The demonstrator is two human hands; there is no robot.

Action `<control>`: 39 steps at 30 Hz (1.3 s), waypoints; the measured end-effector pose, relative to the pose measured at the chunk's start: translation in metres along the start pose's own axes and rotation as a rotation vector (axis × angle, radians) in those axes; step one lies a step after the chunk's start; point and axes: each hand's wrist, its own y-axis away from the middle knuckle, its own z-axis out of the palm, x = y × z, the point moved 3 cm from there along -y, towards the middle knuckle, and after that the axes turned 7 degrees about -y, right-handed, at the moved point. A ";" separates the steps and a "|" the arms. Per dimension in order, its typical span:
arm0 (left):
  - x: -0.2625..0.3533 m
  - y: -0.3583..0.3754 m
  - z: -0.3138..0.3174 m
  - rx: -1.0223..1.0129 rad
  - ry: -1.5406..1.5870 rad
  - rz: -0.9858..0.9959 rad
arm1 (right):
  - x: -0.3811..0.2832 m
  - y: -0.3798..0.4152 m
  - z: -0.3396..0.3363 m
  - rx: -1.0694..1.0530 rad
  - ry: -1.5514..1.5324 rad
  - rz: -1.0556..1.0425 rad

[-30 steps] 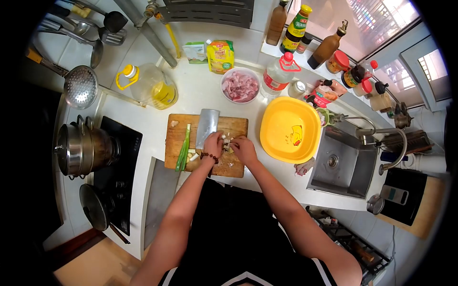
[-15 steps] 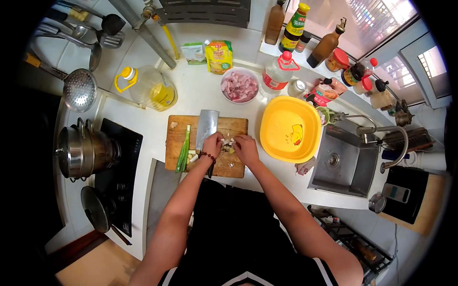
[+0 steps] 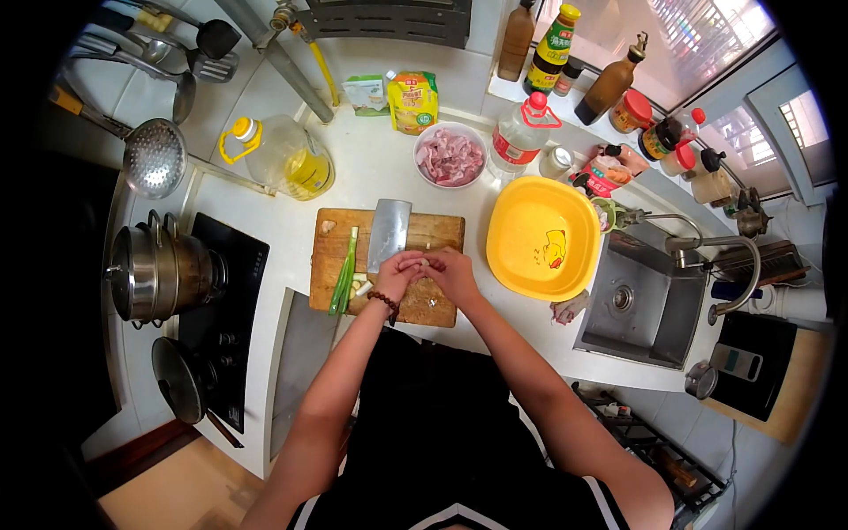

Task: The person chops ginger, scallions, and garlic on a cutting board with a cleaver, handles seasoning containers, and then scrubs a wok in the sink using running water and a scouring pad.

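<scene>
Since a moment ago my hands have drawn together and lifted a little off the scattered bits; now my left hand (image 3: 399,271) and right hand (image 3: 451,272) meet fingertip to fingertip over the middle of the board (image 3: 437,231). Both are curled in, pinching one small pale piece (image 3: 423,261) between them; what it is I cannot tell. A bead bracelet (image 3: 382,299) sits on my left wrist.

The cleaver (image 3: 388,233) lies flat on the board just beyond my left hand, blade toward the far edge of the counter (image 3: 371,168). Green onion (image 3: 344,273) lies along the board's left side, with a few cut white bits (image 3: 361,288) beside it near my left wrist.

Just right of the board stands the yellow basin (image 3: 541,238), and the sink (image 3: 638,303) beyond it. Toward the counter's far edge are the bowl of meat (image 3: 450,155) and the oil jug (image 3: 281,157). A steel pot (image 3: 157,274) sits on the stove at the left end.
</scene>
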 end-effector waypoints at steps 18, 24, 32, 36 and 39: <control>-0.005 0.011 0.009 0.026 0.037 -0.095 | -0.008 0.010 -0.003 -0.005 0.112 -0.075; -0.007 0.013 0.007 0.052 0.076 -0.108 | -0.004 0.014 0.000 -0.029 0.071 -0.062; -0.030 0.006 -0.020 0.196 -0.275 0.000 | 0.011 0.006 -0.004 0.102 0.043 0.087; -0.008 0.011 -0.015 0.226 -0.843 0.218 | 0.027 -0.004 0.001 0.134 0.007 0.098; -0.002 0.009 -0.006 0.236 -1.042 0.274 | 0.029 -0.010 0.001 0.129 0.047 0.150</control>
